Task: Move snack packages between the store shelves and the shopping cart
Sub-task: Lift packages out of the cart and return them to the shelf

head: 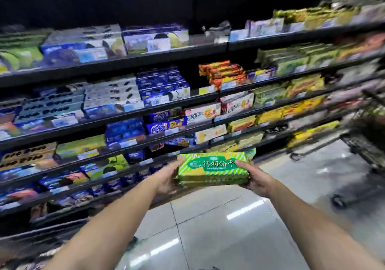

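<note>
I held biscuit pack (212,168) w/ left hand (166,178) & right hand (257,179), grips curled on ends; needed level carry, no squeezing.

**Layout: shelves left and rear, cart right**

Shelves (125,61) run across the left and rear, tier above tier, with packages on each tier. Cart (366,144) stands on the floor (218,217) at far right, just before the shelves' right end. Packet (212,168) sits centre, above the floor, before the lower tiers, left of the cart. Left hand (166,179) holds the packet's left end, right hand (257,179) its right end.
</note>
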Demonstrator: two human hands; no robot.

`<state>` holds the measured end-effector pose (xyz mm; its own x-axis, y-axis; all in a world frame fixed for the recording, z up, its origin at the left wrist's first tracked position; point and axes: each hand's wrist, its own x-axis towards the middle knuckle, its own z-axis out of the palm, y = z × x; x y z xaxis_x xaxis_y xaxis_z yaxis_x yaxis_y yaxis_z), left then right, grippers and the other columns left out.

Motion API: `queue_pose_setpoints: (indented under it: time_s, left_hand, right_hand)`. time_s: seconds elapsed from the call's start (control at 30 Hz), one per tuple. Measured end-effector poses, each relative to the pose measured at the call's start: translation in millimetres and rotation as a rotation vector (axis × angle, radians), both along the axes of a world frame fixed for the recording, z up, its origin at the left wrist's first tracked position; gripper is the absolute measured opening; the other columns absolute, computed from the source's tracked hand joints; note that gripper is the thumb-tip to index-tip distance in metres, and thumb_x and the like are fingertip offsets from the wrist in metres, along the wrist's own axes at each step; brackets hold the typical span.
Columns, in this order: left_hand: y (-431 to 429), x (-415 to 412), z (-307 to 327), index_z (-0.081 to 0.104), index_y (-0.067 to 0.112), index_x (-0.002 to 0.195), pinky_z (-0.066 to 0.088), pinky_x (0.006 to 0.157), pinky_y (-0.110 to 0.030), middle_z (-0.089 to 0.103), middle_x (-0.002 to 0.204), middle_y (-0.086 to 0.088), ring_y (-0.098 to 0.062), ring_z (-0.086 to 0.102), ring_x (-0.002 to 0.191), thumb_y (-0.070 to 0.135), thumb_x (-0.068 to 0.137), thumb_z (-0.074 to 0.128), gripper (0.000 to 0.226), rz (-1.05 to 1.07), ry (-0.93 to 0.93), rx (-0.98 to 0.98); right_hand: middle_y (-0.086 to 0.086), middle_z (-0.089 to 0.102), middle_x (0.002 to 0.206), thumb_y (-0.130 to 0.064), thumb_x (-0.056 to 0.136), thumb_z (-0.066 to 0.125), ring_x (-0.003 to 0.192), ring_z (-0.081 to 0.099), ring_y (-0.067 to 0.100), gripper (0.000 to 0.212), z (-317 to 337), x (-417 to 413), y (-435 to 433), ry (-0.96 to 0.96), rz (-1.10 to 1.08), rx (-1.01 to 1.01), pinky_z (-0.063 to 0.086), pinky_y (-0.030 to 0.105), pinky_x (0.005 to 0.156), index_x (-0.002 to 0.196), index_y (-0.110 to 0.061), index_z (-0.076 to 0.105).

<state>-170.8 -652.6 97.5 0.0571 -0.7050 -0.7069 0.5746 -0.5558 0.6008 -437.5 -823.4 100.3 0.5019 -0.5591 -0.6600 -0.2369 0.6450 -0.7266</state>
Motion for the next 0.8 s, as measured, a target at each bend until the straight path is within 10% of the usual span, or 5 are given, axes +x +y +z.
queue_pose_setpoints:
  time_s: [0.13, 0.37, 0.53, 0.67, 0.8]
  left_hand:
    - [-51, -43, 3, 0.071, 0.015, 0.107, 0.056, 0.052, -0.026, 0.078, 0.098, -0.006, -0.017, 0.075, 0.071, 0.058, 0.088, 0.062, 0.047, -0.050, -0.102, 0.008]
    - [-142, -102, 10, 0.069, 0.013, 0.115, 0.059, 0.058, -0.032, 0.078, 0.103, -0.010, -0.025, 0.077, 0.084, 0.053, 0.091, 0.065, 0.046, -0.021, -0.128, -0.062]
    - [-211, -148, 16, 0.070, 0.016, 0.114, 0.058, 0.058, -0.029, 0.078, 0.101, -0.008, -0.021, 0.077, 0.085, 0.056, 0.095, 0.058, 0.046, -0.030, -0.200, -0.088]
    - [-270, -192, 22, 0.064, 0.018, 0.131, 0.053, 0.101, -0.042, 0.073, 0.120, -0.002, -0.023, 0.069, 0.113, 0.049, 0.094, 0.061, 0.048, -0.054, -0.269, -0.111]
    - [-328, -237, 35, 0.068, 0.016, 0.123, 0.051, 0.103, -0.040, 0.077, 0.108, -0.005, -0.024, 0.070, 0.104, 0.042, 0.088, 0.072, 0.044, -0.040, -0.315, -0.107]
  right_hand:
    - [0.007, 0.075, 0.114, -0.044, 0.074, 0.079, 0.097, 0.073, 0.015, 0.064, 10, -41, -21, 0.039, -0.084, -0.044, 0.056, 0.029, 0.083, 0.127, -0.011, 0.064]
    - [0.010, 0.077, 0.105, -0.056, 0.062, 0.083, 0.095, 0.075, 0.020, 0.074, 23, -105, -74, 0.101, -0.216, -0.134, 0.057, 0.028, 0.074, 0.112, -0.003, 0.071]
    - [0.006, 0.073, 0.119, -0.071, 0.057, 0.080, 0.115, 0.065, 0.022, 0.093, 29, -148, -138, 0.172, -0.267, -0.193, 0.047, 0.038, 0.101, 0.126, -0.011, 0.065]
    - [0.004, 0.052, 0.143, -0.073, 0.074, 0.070, 0.134, 0.047, 0.027, 0.088, 40, -183, -200, 0.187, -0.269, -0.250, 0.041, 0.046, 0.109, 0.140, -0.018, 0.051]
    - [0.002, 0.058, 0.131, -0.069, 0.084, 0.063, 0.127, 0.053, 0.027, 0.075, 49, -222, -267, 0.205, -0.223, -0.276, 0.045, 0.042, 0.097, 0.135, -0.015, 0.056]
